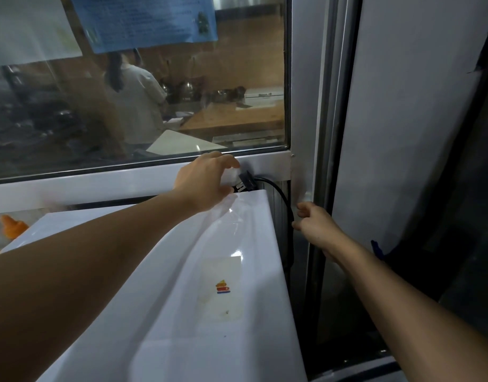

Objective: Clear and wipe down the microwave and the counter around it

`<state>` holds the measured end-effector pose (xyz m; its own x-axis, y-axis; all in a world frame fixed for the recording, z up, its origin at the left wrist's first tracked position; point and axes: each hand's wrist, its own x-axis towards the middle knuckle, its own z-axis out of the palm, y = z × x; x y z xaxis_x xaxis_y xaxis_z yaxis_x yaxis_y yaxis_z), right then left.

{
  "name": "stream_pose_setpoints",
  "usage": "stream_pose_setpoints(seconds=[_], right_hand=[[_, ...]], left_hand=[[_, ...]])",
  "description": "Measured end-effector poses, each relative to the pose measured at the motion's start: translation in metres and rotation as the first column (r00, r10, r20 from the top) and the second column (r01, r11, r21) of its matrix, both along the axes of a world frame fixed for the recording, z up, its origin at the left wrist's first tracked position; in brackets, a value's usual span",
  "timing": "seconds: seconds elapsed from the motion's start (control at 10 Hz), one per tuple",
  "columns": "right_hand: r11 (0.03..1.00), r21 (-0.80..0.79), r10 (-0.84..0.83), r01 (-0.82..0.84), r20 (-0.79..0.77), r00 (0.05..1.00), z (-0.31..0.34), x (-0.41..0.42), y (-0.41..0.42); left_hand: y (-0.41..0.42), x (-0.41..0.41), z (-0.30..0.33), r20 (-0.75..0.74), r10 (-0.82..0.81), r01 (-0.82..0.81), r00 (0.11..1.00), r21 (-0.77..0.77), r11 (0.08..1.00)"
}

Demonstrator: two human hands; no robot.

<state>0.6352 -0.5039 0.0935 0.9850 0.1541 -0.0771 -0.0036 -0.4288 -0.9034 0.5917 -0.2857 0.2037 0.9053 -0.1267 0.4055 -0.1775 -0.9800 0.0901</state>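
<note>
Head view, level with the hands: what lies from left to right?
Orange object → left hand → black plug → black cable → right hand.

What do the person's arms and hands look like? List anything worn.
Both forearms are bare, with no sleeves in view. The left hand shows no ring, watch or glove. The right hand is also ungloved, with a dark blue band or mark at the forearm's edge.

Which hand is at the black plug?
The left hand, reaching over the microwave to the plug; the right hand is lower, by the cord.
</note>
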Motion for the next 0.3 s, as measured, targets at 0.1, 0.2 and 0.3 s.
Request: stream_pose_setpoints(seconds=[0.1, 0.2, 0.3], right_hand=[[1.0, -0.006, 0.006, -0.006, 0.001, 1.0, 0.0009, 0.0003, -0.0018], [1.0, 0.005, 0.021, -0.021, -0.001, 1.0, 0.0, -0.0008, -0.0025], [1.0, 0.021, 0.01, -0.01, -0.013, 1.0, 0.0009, -0.0023, -0.0031]], left_hand=[[-0.0048, 0.0019, 0.0008, 0.007, -0.015, 0.015, 1.0, 0.004, 1.0], [-0.0061, 0.0021, 0.0, 0.006, -0.025, 0.025, 1.0, 0.013, 1.0], [-0.0053, 0.0009, -0.0002, 0.0, 0.0, 0.0, 1.0, 0.019, 1.0]])
